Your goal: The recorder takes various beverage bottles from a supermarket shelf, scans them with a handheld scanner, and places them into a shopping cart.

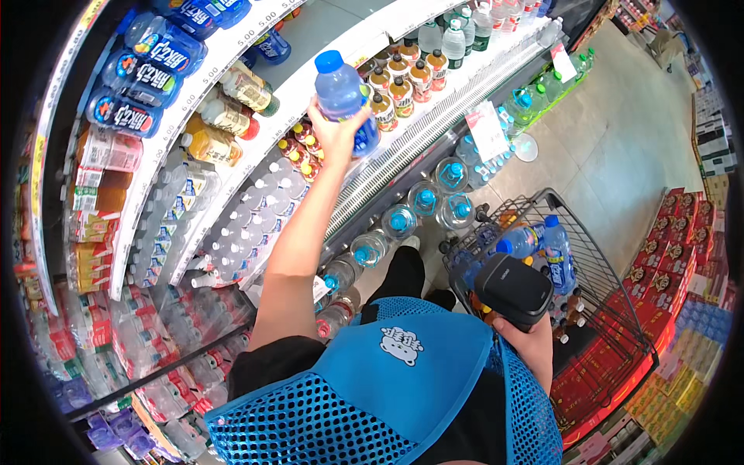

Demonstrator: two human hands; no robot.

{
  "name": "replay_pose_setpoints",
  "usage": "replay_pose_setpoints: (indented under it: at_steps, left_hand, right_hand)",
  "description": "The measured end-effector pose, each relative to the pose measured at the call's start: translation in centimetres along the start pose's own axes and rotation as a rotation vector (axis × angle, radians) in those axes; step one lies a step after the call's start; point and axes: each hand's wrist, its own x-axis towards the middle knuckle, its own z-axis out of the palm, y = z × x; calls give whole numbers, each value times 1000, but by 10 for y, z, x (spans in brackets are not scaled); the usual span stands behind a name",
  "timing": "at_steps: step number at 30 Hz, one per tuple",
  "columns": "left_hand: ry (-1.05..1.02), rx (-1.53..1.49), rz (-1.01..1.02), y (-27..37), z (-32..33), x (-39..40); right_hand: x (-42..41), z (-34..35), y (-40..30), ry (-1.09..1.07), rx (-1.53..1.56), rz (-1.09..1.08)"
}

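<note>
My left hand [337,125] is wrapped around the lower part of a large blue drink bottle [342,93] with a blue cap. It holds the bottle tilted at the front of the lit shelf, beside brown drink bottles with dark caps [401,93]. My right hand [526,343] grips a black rounded handheld device [514,290] beside the wire shopping cart [604,264]; most of its fingers are hidden. In the cart, one blue drink bottle [559,256] stands upright and another blue bottle [523,239] lies tilted. Several small dark-capped bottles [572,311] are there too, partly covered by the device.
Large water bottles with blue caps [401,221] line the floor along the shelf base. More blue bottles [154,70] fill the upper shelf at left. Stacked red cartons [668,250] stand beyond the cart. Tiled floor [610,128] runs along the aisle, and a price card [487,131] juts out.
</note>
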Motion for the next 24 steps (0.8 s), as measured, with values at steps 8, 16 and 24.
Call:
replay_pose_setpoints:
  at_steps: [8,16,24]
  left_hand:
    - [156,304,288,-25,-5,119]
    - [298,291,350,-71,-15,193]
    - [544,253,383,-100,-35,243]
  right_hand:
    - [43,45,-14,163,124,144]
    - [75,69,-23,141,91,200]
    - [97,85,-29,172,98,250]
